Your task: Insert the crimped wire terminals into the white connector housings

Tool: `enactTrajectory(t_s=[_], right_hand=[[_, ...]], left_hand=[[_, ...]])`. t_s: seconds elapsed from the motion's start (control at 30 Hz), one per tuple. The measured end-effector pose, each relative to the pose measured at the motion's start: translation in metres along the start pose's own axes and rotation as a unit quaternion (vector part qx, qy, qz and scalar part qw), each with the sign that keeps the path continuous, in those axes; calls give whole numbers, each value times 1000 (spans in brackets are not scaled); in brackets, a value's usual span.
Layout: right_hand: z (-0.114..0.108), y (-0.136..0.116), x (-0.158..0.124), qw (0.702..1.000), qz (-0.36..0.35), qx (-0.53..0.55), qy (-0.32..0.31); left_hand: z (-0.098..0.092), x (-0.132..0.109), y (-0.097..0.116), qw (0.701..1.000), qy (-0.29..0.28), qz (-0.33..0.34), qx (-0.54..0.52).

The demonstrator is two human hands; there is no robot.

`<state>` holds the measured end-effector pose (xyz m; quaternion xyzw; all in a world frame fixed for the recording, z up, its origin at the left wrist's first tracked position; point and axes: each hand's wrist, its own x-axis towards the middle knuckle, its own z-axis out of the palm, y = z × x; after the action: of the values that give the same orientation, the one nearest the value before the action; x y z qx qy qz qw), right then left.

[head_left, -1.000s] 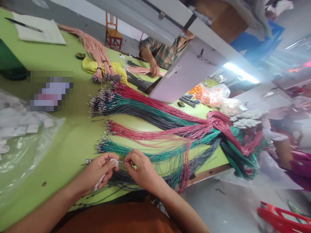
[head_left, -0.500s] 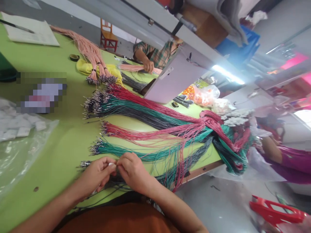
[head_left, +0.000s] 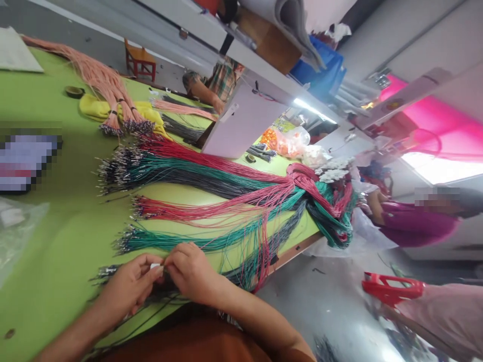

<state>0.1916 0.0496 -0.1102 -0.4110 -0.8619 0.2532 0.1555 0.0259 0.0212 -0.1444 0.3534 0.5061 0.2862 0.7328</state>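
My left hand pinches a small white connector between thumb and fingertips. Against it, my right hand is closed on a thin wire end, mostly hidden by the fingers. Just beyond my hands lies a bundle of green wires, with red wires farther back. Dark wires with metal tips stick out left of my left hand. A thicker stack of red, green and black wires stretches across the green table.
A phone and a plastic bag lie at the left. Peach wires rest on yellow cloth. An upright white panel stands behind. People are at the far side and right; one holds a red stool.
The view has shifted to the right, so the table things appear farther left. My hands remain together at the white connector. More of the people at the right shows.
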Motion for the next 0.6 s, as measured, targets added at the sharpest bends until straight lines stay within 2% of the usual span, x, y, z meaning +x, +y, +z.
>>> enactTrajectory(t_s=[0.07,0.13,0.17,0.23,0.27,0.3,0.33,0.37,0.4,0.47,0.5,0.53,0.6], right_hand=[[-18,1,-7,994,40,103,-6],[-46,6,-22,961,101,250,-62],[-61,10,-33,927,133,331,-119],[-85,20,-58,823,181,460,-280],[-93,25,-70,788,212,481,-321],[-97,29,-80,771,235,466,-366],[-99,31,-88,779,257,426,-382],[-98,31,-93,807,269,367,-375],[-97,29,-94,849,270,297,-344],[-96,17,-86,930,243,169,-217],[-98,7,-79,956,217,134,-144],[-101,-4,-71,971,189,126,-79],[-111,-30,-53,971,128,202,-20]], left_hand=[[0,-2,2,1000,-8,-3,-14],[-1,-4,3,999,-8,-7,-35],[-2,-5,4,999,-4,-9,-44],[-4,-6,4,998,0,-13,-59],[-4,-6,5,998,-1,-14,-62],[-5,-7,5,998,-2,-14,-64],[-5,-6,5,998,-2,-13,-66],[-6,-6,5,998,1,-11,-69],[-6,-6,6,997,9,-9,-71],[-6,-6,6,996,29,-12,-78],[-6,-6,7,996,37,-15,-82],[-6,-7,7,995,44,-17,-88],[-7,-7,8,993,48,-16,-104]])
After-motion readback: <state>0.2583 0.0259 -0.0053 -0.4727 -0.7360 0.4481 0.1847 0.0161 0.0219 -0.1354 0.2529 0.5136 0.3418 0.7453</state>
